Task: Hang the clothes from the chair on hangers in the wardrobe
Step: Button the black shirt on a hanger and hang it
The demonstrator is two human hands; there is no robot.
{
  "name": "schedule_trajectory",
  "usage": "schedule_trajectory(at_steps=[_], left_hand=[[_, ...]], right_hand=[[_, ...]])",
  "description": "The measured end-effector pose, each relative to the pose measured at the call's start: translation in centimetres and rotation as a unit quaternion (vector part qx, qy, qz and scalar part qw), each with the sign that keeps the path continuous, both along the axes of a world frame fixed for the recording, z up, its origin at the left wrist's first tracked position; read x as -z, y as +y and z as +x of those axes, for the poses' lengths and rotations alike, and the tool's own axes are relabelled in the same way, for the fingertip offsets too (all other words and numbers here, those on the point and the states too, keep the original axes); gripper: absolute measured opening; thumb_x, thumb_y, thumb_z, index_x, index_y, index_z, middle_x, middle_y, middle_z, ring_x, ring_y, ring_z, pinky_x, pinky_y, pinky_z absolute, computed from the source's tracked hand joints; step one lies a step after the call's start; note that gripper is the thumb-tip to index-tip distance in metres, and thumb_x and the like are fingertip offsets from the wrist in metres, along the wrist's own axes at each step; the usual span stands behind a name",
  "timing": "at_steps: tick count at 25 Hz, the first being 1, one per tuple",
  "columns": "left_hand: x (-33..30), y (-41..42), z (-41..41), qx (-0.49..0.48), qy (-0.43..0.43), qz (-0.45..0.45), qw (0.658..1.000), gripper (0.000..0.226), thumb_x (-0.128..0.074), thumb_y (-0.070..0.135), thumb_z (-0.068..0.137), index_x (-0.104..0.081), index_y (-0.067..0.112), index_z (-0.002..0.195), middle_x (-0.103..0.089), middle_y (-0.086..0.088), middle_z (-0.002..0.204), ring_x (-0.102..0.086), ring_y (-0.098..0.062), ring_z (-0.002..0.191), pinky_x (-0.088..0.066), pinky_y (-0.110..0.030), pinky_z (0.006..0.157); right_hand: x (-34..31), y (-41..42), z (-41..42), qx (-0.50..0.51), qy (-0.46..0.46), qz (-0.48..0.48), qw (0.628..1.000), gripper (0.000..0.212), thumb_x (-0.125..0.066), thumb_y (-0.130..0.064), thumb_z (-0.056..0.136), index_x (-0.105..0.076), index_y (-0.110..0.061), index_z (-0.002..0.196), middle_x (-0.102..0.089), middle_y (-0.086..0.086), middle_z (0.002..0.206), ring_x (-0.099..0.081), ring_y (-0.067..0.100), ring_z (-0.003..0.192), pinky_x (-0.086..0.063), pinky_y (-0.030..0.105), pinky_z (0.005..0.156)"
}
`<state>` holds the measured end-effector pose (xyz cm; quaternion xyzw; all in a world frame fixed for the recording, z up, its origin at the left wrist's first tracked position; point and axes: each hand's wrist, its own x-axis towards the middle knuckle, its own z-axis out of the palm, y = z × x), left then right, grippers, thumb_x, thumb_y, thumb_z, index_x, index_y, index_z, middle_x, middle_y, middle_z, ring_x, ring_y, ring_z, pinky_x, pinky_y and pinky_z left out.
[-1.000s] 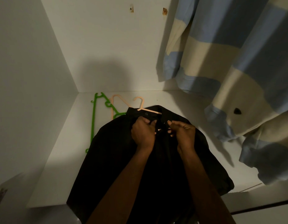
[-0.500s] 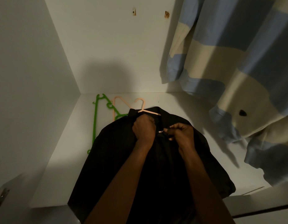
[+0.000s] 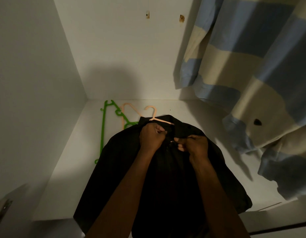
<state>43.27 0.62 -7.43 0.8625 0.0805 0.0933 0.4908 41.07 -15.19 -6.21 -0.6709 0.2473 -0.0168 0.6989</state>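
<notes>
Head view: my left hand (image 3: 151, 136) bunches the black fabric shirt (image 3: 166, 177) at the collar and my right hand (image 3: 194, 143) pinches its front placket, a peach plastic hanger (image 3: 154, 117) inside, all resting on the white wardrobe shelf (image 3: 66, 169). I should fasten the top button squarely so the collar sits centred under the hook.

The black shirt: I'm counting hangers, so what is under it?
The black shirt covers part of a peach hanger; a green hanger and another peach hanger run under its edge. Anything further beneath is hidden.
</notes>
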Motion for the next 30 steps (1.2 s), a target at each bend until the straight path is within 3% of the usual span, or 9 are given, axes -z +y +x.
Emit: schedule_trajectory(at_steps=[4, 9, 11, 14, 17, 20, 25, 30], left_hand=[[0.0, 0.4, -0.3, 0.008, -0.020, -0.126, 0.992, 0.014, -0.082, 0.010, 0.080, -0.072, 0.018, 0.073, -0.073, -0.002, 0.068, -0.073, -0.015, 0.061, -0.058, -0.030, 0.055], [-0.6, 1.2, 0.0, 0.033, 0.002, -0.233, 0.972, 0.009, -0.080, 0.000, 0.080, -0.073, -0.004, 0.084, -0.072, -0.015, 0.072, -0.069, -0.019, 0.057, -0.055, -0.025, 0.052], [-0.7, 1.5, 0.1, 0.040, 0.002, -0.241, 0.970, 0.006, -0.078, -0.002, 0.080, -0.073, -0.004, 0.084, -0.072, -0.017, 0.072, -0.069, -0.019, 0.056, -0.057, -0.026, 0.054], [-0.5, 1.5, 0.1, 0.046, 0.004, -0.226, 0.973, 0.004, -0.076, -0.004, 0.081, -0.075, 0.000, 0.080, -0.073, -0.020, 0.072, -0.069, -0.021, 0.057, -0.061, -0.031, 0.061], [0.1, 1.3, 0.3, 0.055, -0.024, -0.094, 0.994, 0.014, -0.078, 0.004, 0.080, -0.074, 0.017, 0.074, -0.073, -0.002, 0.070, -0.069, -0.010, 0.063, -0.059, -0.025, 0.064], [0.2, 1.3, 0.2, 0.056, -0.051, -0.011, 0.997, 0.009, -0.077, 0.008, 0.082, -0.075, 0.017, 0.078, -0.071, 0.007, 0.076, -0.066, -0.002, 0.070, -0.050, -0.012, 0.064], [0.6, 2.4, 0.8, 0.106, -0.005, -0.142, 0.984, 0.008, -0.077, -0.002, 0.084, -0.073, 0.004, 0.081, -0.072, -0.012, 0.071, -0.071, -0.019, 0.061, -0.064, -0.041, 0.069], [0.5, 3.0, 0.7, 0.143, 0.021, -0.201, 0.969, 0.004, -0.075, -0.003, 0.086, -0.072, 0.000, 0.087, -0.073, -0.013, 0.075, -0.072, -0.018, 0.063, -0.062, -0.031, 0.067]], right_hand=[[-0.9, 0.7, 1.1, 0.002, 0.026, 0.148, 0.989, 0.018, -0.081, 0.013, 0.075, -0.070, 0.011, 0.089, -0.073, 0.019, 0.081, -0.072, 0.024, 0.066, -0.062, 0.027, 0.057], [-1.3, 2.9, 2.2, 0.034, 0.015, 0.190, 0.981, 0.005, -0.070, 0.016, 0.086, -0.067, 0.015, 0.090, -0.069, 0.019, 0.081, -0.070, 0.027, 0.070, -0.062, 0.027, 0.056], [-0.9, 4.3, 2.1, 0.061, -0.001, 0.139, 0.988, 0.006, -0.073, 0.014, 0.084, -0.067, 0.013, 0.085, -0.069, 0.021, 0.078, -0.070, 0.028, 0.068, -0.062, 0.029, 0.059], [0.7, 5.9, 1.4, 0.054, -0.043, -0.031, 0.997, 0.013, -0.078, 0.002, 0.081, -0.068, 0.001, 0.073, -0.072, 0.015, 0.074, -0.070, 0.024, 0.067, -0.058, 0.031, 0.061], [2.0, 6.0, 1.3, 0.035, -0.071, -0.141, 0.987, 0.014, -0.081, -0.006, 0.080, -0.072, -0.009, 0.071, -0.072, 0.007, 0.070, -0.071, 0.021, 0.067, -0.060, 0.036, 0.064], [2.5, 5.8, 1.3, 0.005, -0.093, -0.181, 0.979, 0.014, -0.081, -0.007, 0.081, -0.073, -0.013, 0.070, -0.071, 0.002, 0.069, -0.070, 0.018, 0.067, -0.060, 0.037, 0.066], [2.8, 5.6, 0.7, -0.009, -0.131, -0.189, 0.973, 0.017, -0.076, 0.001, 0.084, -0.075, -0.010, 0.070, -0.073, 0.001, 0.068, -0.071, 0.020, 0.067, -0.059, 0.034, 0.064], [2.9, 5.6, 0.6, -0.004, -0.139, -0.172, 0.975, 0.019, -0.074, 0.003, 0.083, -0.075, -0.010, 0.068, -0.072, 0.002, 0.067, -0.072, 0.024, 0.067, -0.061, 0.041, 0.067]])
